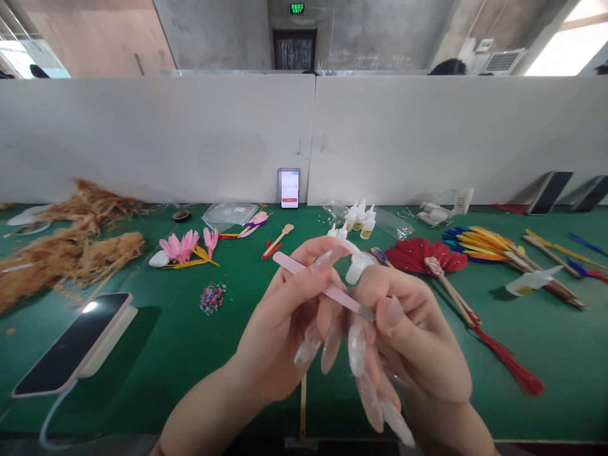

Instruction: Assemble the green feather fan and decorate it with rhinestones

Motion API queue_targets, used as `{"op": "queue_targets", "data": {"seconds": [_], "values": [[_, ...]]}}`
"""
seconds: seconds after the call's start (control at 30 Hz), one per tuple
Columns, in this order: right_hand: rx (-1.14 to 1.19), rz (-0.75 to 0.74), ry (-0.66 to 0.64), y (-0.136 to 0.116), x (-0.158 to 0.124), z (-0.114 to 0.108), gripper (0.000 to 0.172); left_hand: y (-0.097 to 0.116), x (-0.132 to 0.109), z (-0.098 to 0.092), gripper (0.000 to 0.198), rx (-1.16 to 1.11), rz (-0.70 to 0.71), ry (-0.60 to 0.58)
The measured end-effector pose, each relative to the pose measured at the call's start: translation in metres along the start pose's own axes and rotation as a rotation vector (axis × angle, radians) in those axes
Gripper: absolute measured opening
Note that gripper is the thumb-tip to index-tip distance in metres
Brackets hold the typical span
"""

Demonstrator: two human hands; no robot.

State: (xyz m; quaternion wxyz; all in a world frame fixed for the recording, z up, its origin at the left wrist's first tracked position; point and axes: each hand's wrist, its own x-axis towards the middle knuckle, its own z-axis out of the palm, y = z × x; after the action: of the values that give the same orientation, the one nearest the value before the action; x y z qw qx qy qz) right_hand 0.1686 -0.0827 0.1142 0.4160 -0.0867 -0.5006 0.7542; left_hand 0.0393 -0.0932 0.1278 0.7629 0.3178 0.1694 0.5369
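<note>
My left hand [285,310] is closed around slim pink tweezers [304,272], pressed between thumb and fingers. Their grey tip points down to the right and meets the fingers of my right hand [418,316]. That hand's thumb and index finger are pinched together beside the tip; whatever lies between them is hidden. The remaining fingers, with long pale nails, hang downward. Just behind the hands stands a small white bottle [354,271], partly covered by them. A thin wooden stick [303,405] lies below on the green table [256,342].
Several glue bottles [357,218] stand behind my hands. To the right lie a red feather fan [422,256], blue-yellow feathers [479,244] and a tipped glue bottle [527,280]. Leftward are sequins [212,297], pink feathers [180,246], brown fibres [71,247] and a phone [76,342].
</note>
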Motion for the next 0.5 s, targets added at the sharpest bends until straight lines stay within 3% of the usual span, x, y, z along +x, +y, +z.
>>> {"op": "queue_targets", "data": {"seconds": [0.5], "values": [[0.033,0.010,-0.050,-0.0019,-0.0010,-0.0004,0.027,0.0010,-0.0010,0.0002,0.017,-0.020,-0.093,0.083]]}}
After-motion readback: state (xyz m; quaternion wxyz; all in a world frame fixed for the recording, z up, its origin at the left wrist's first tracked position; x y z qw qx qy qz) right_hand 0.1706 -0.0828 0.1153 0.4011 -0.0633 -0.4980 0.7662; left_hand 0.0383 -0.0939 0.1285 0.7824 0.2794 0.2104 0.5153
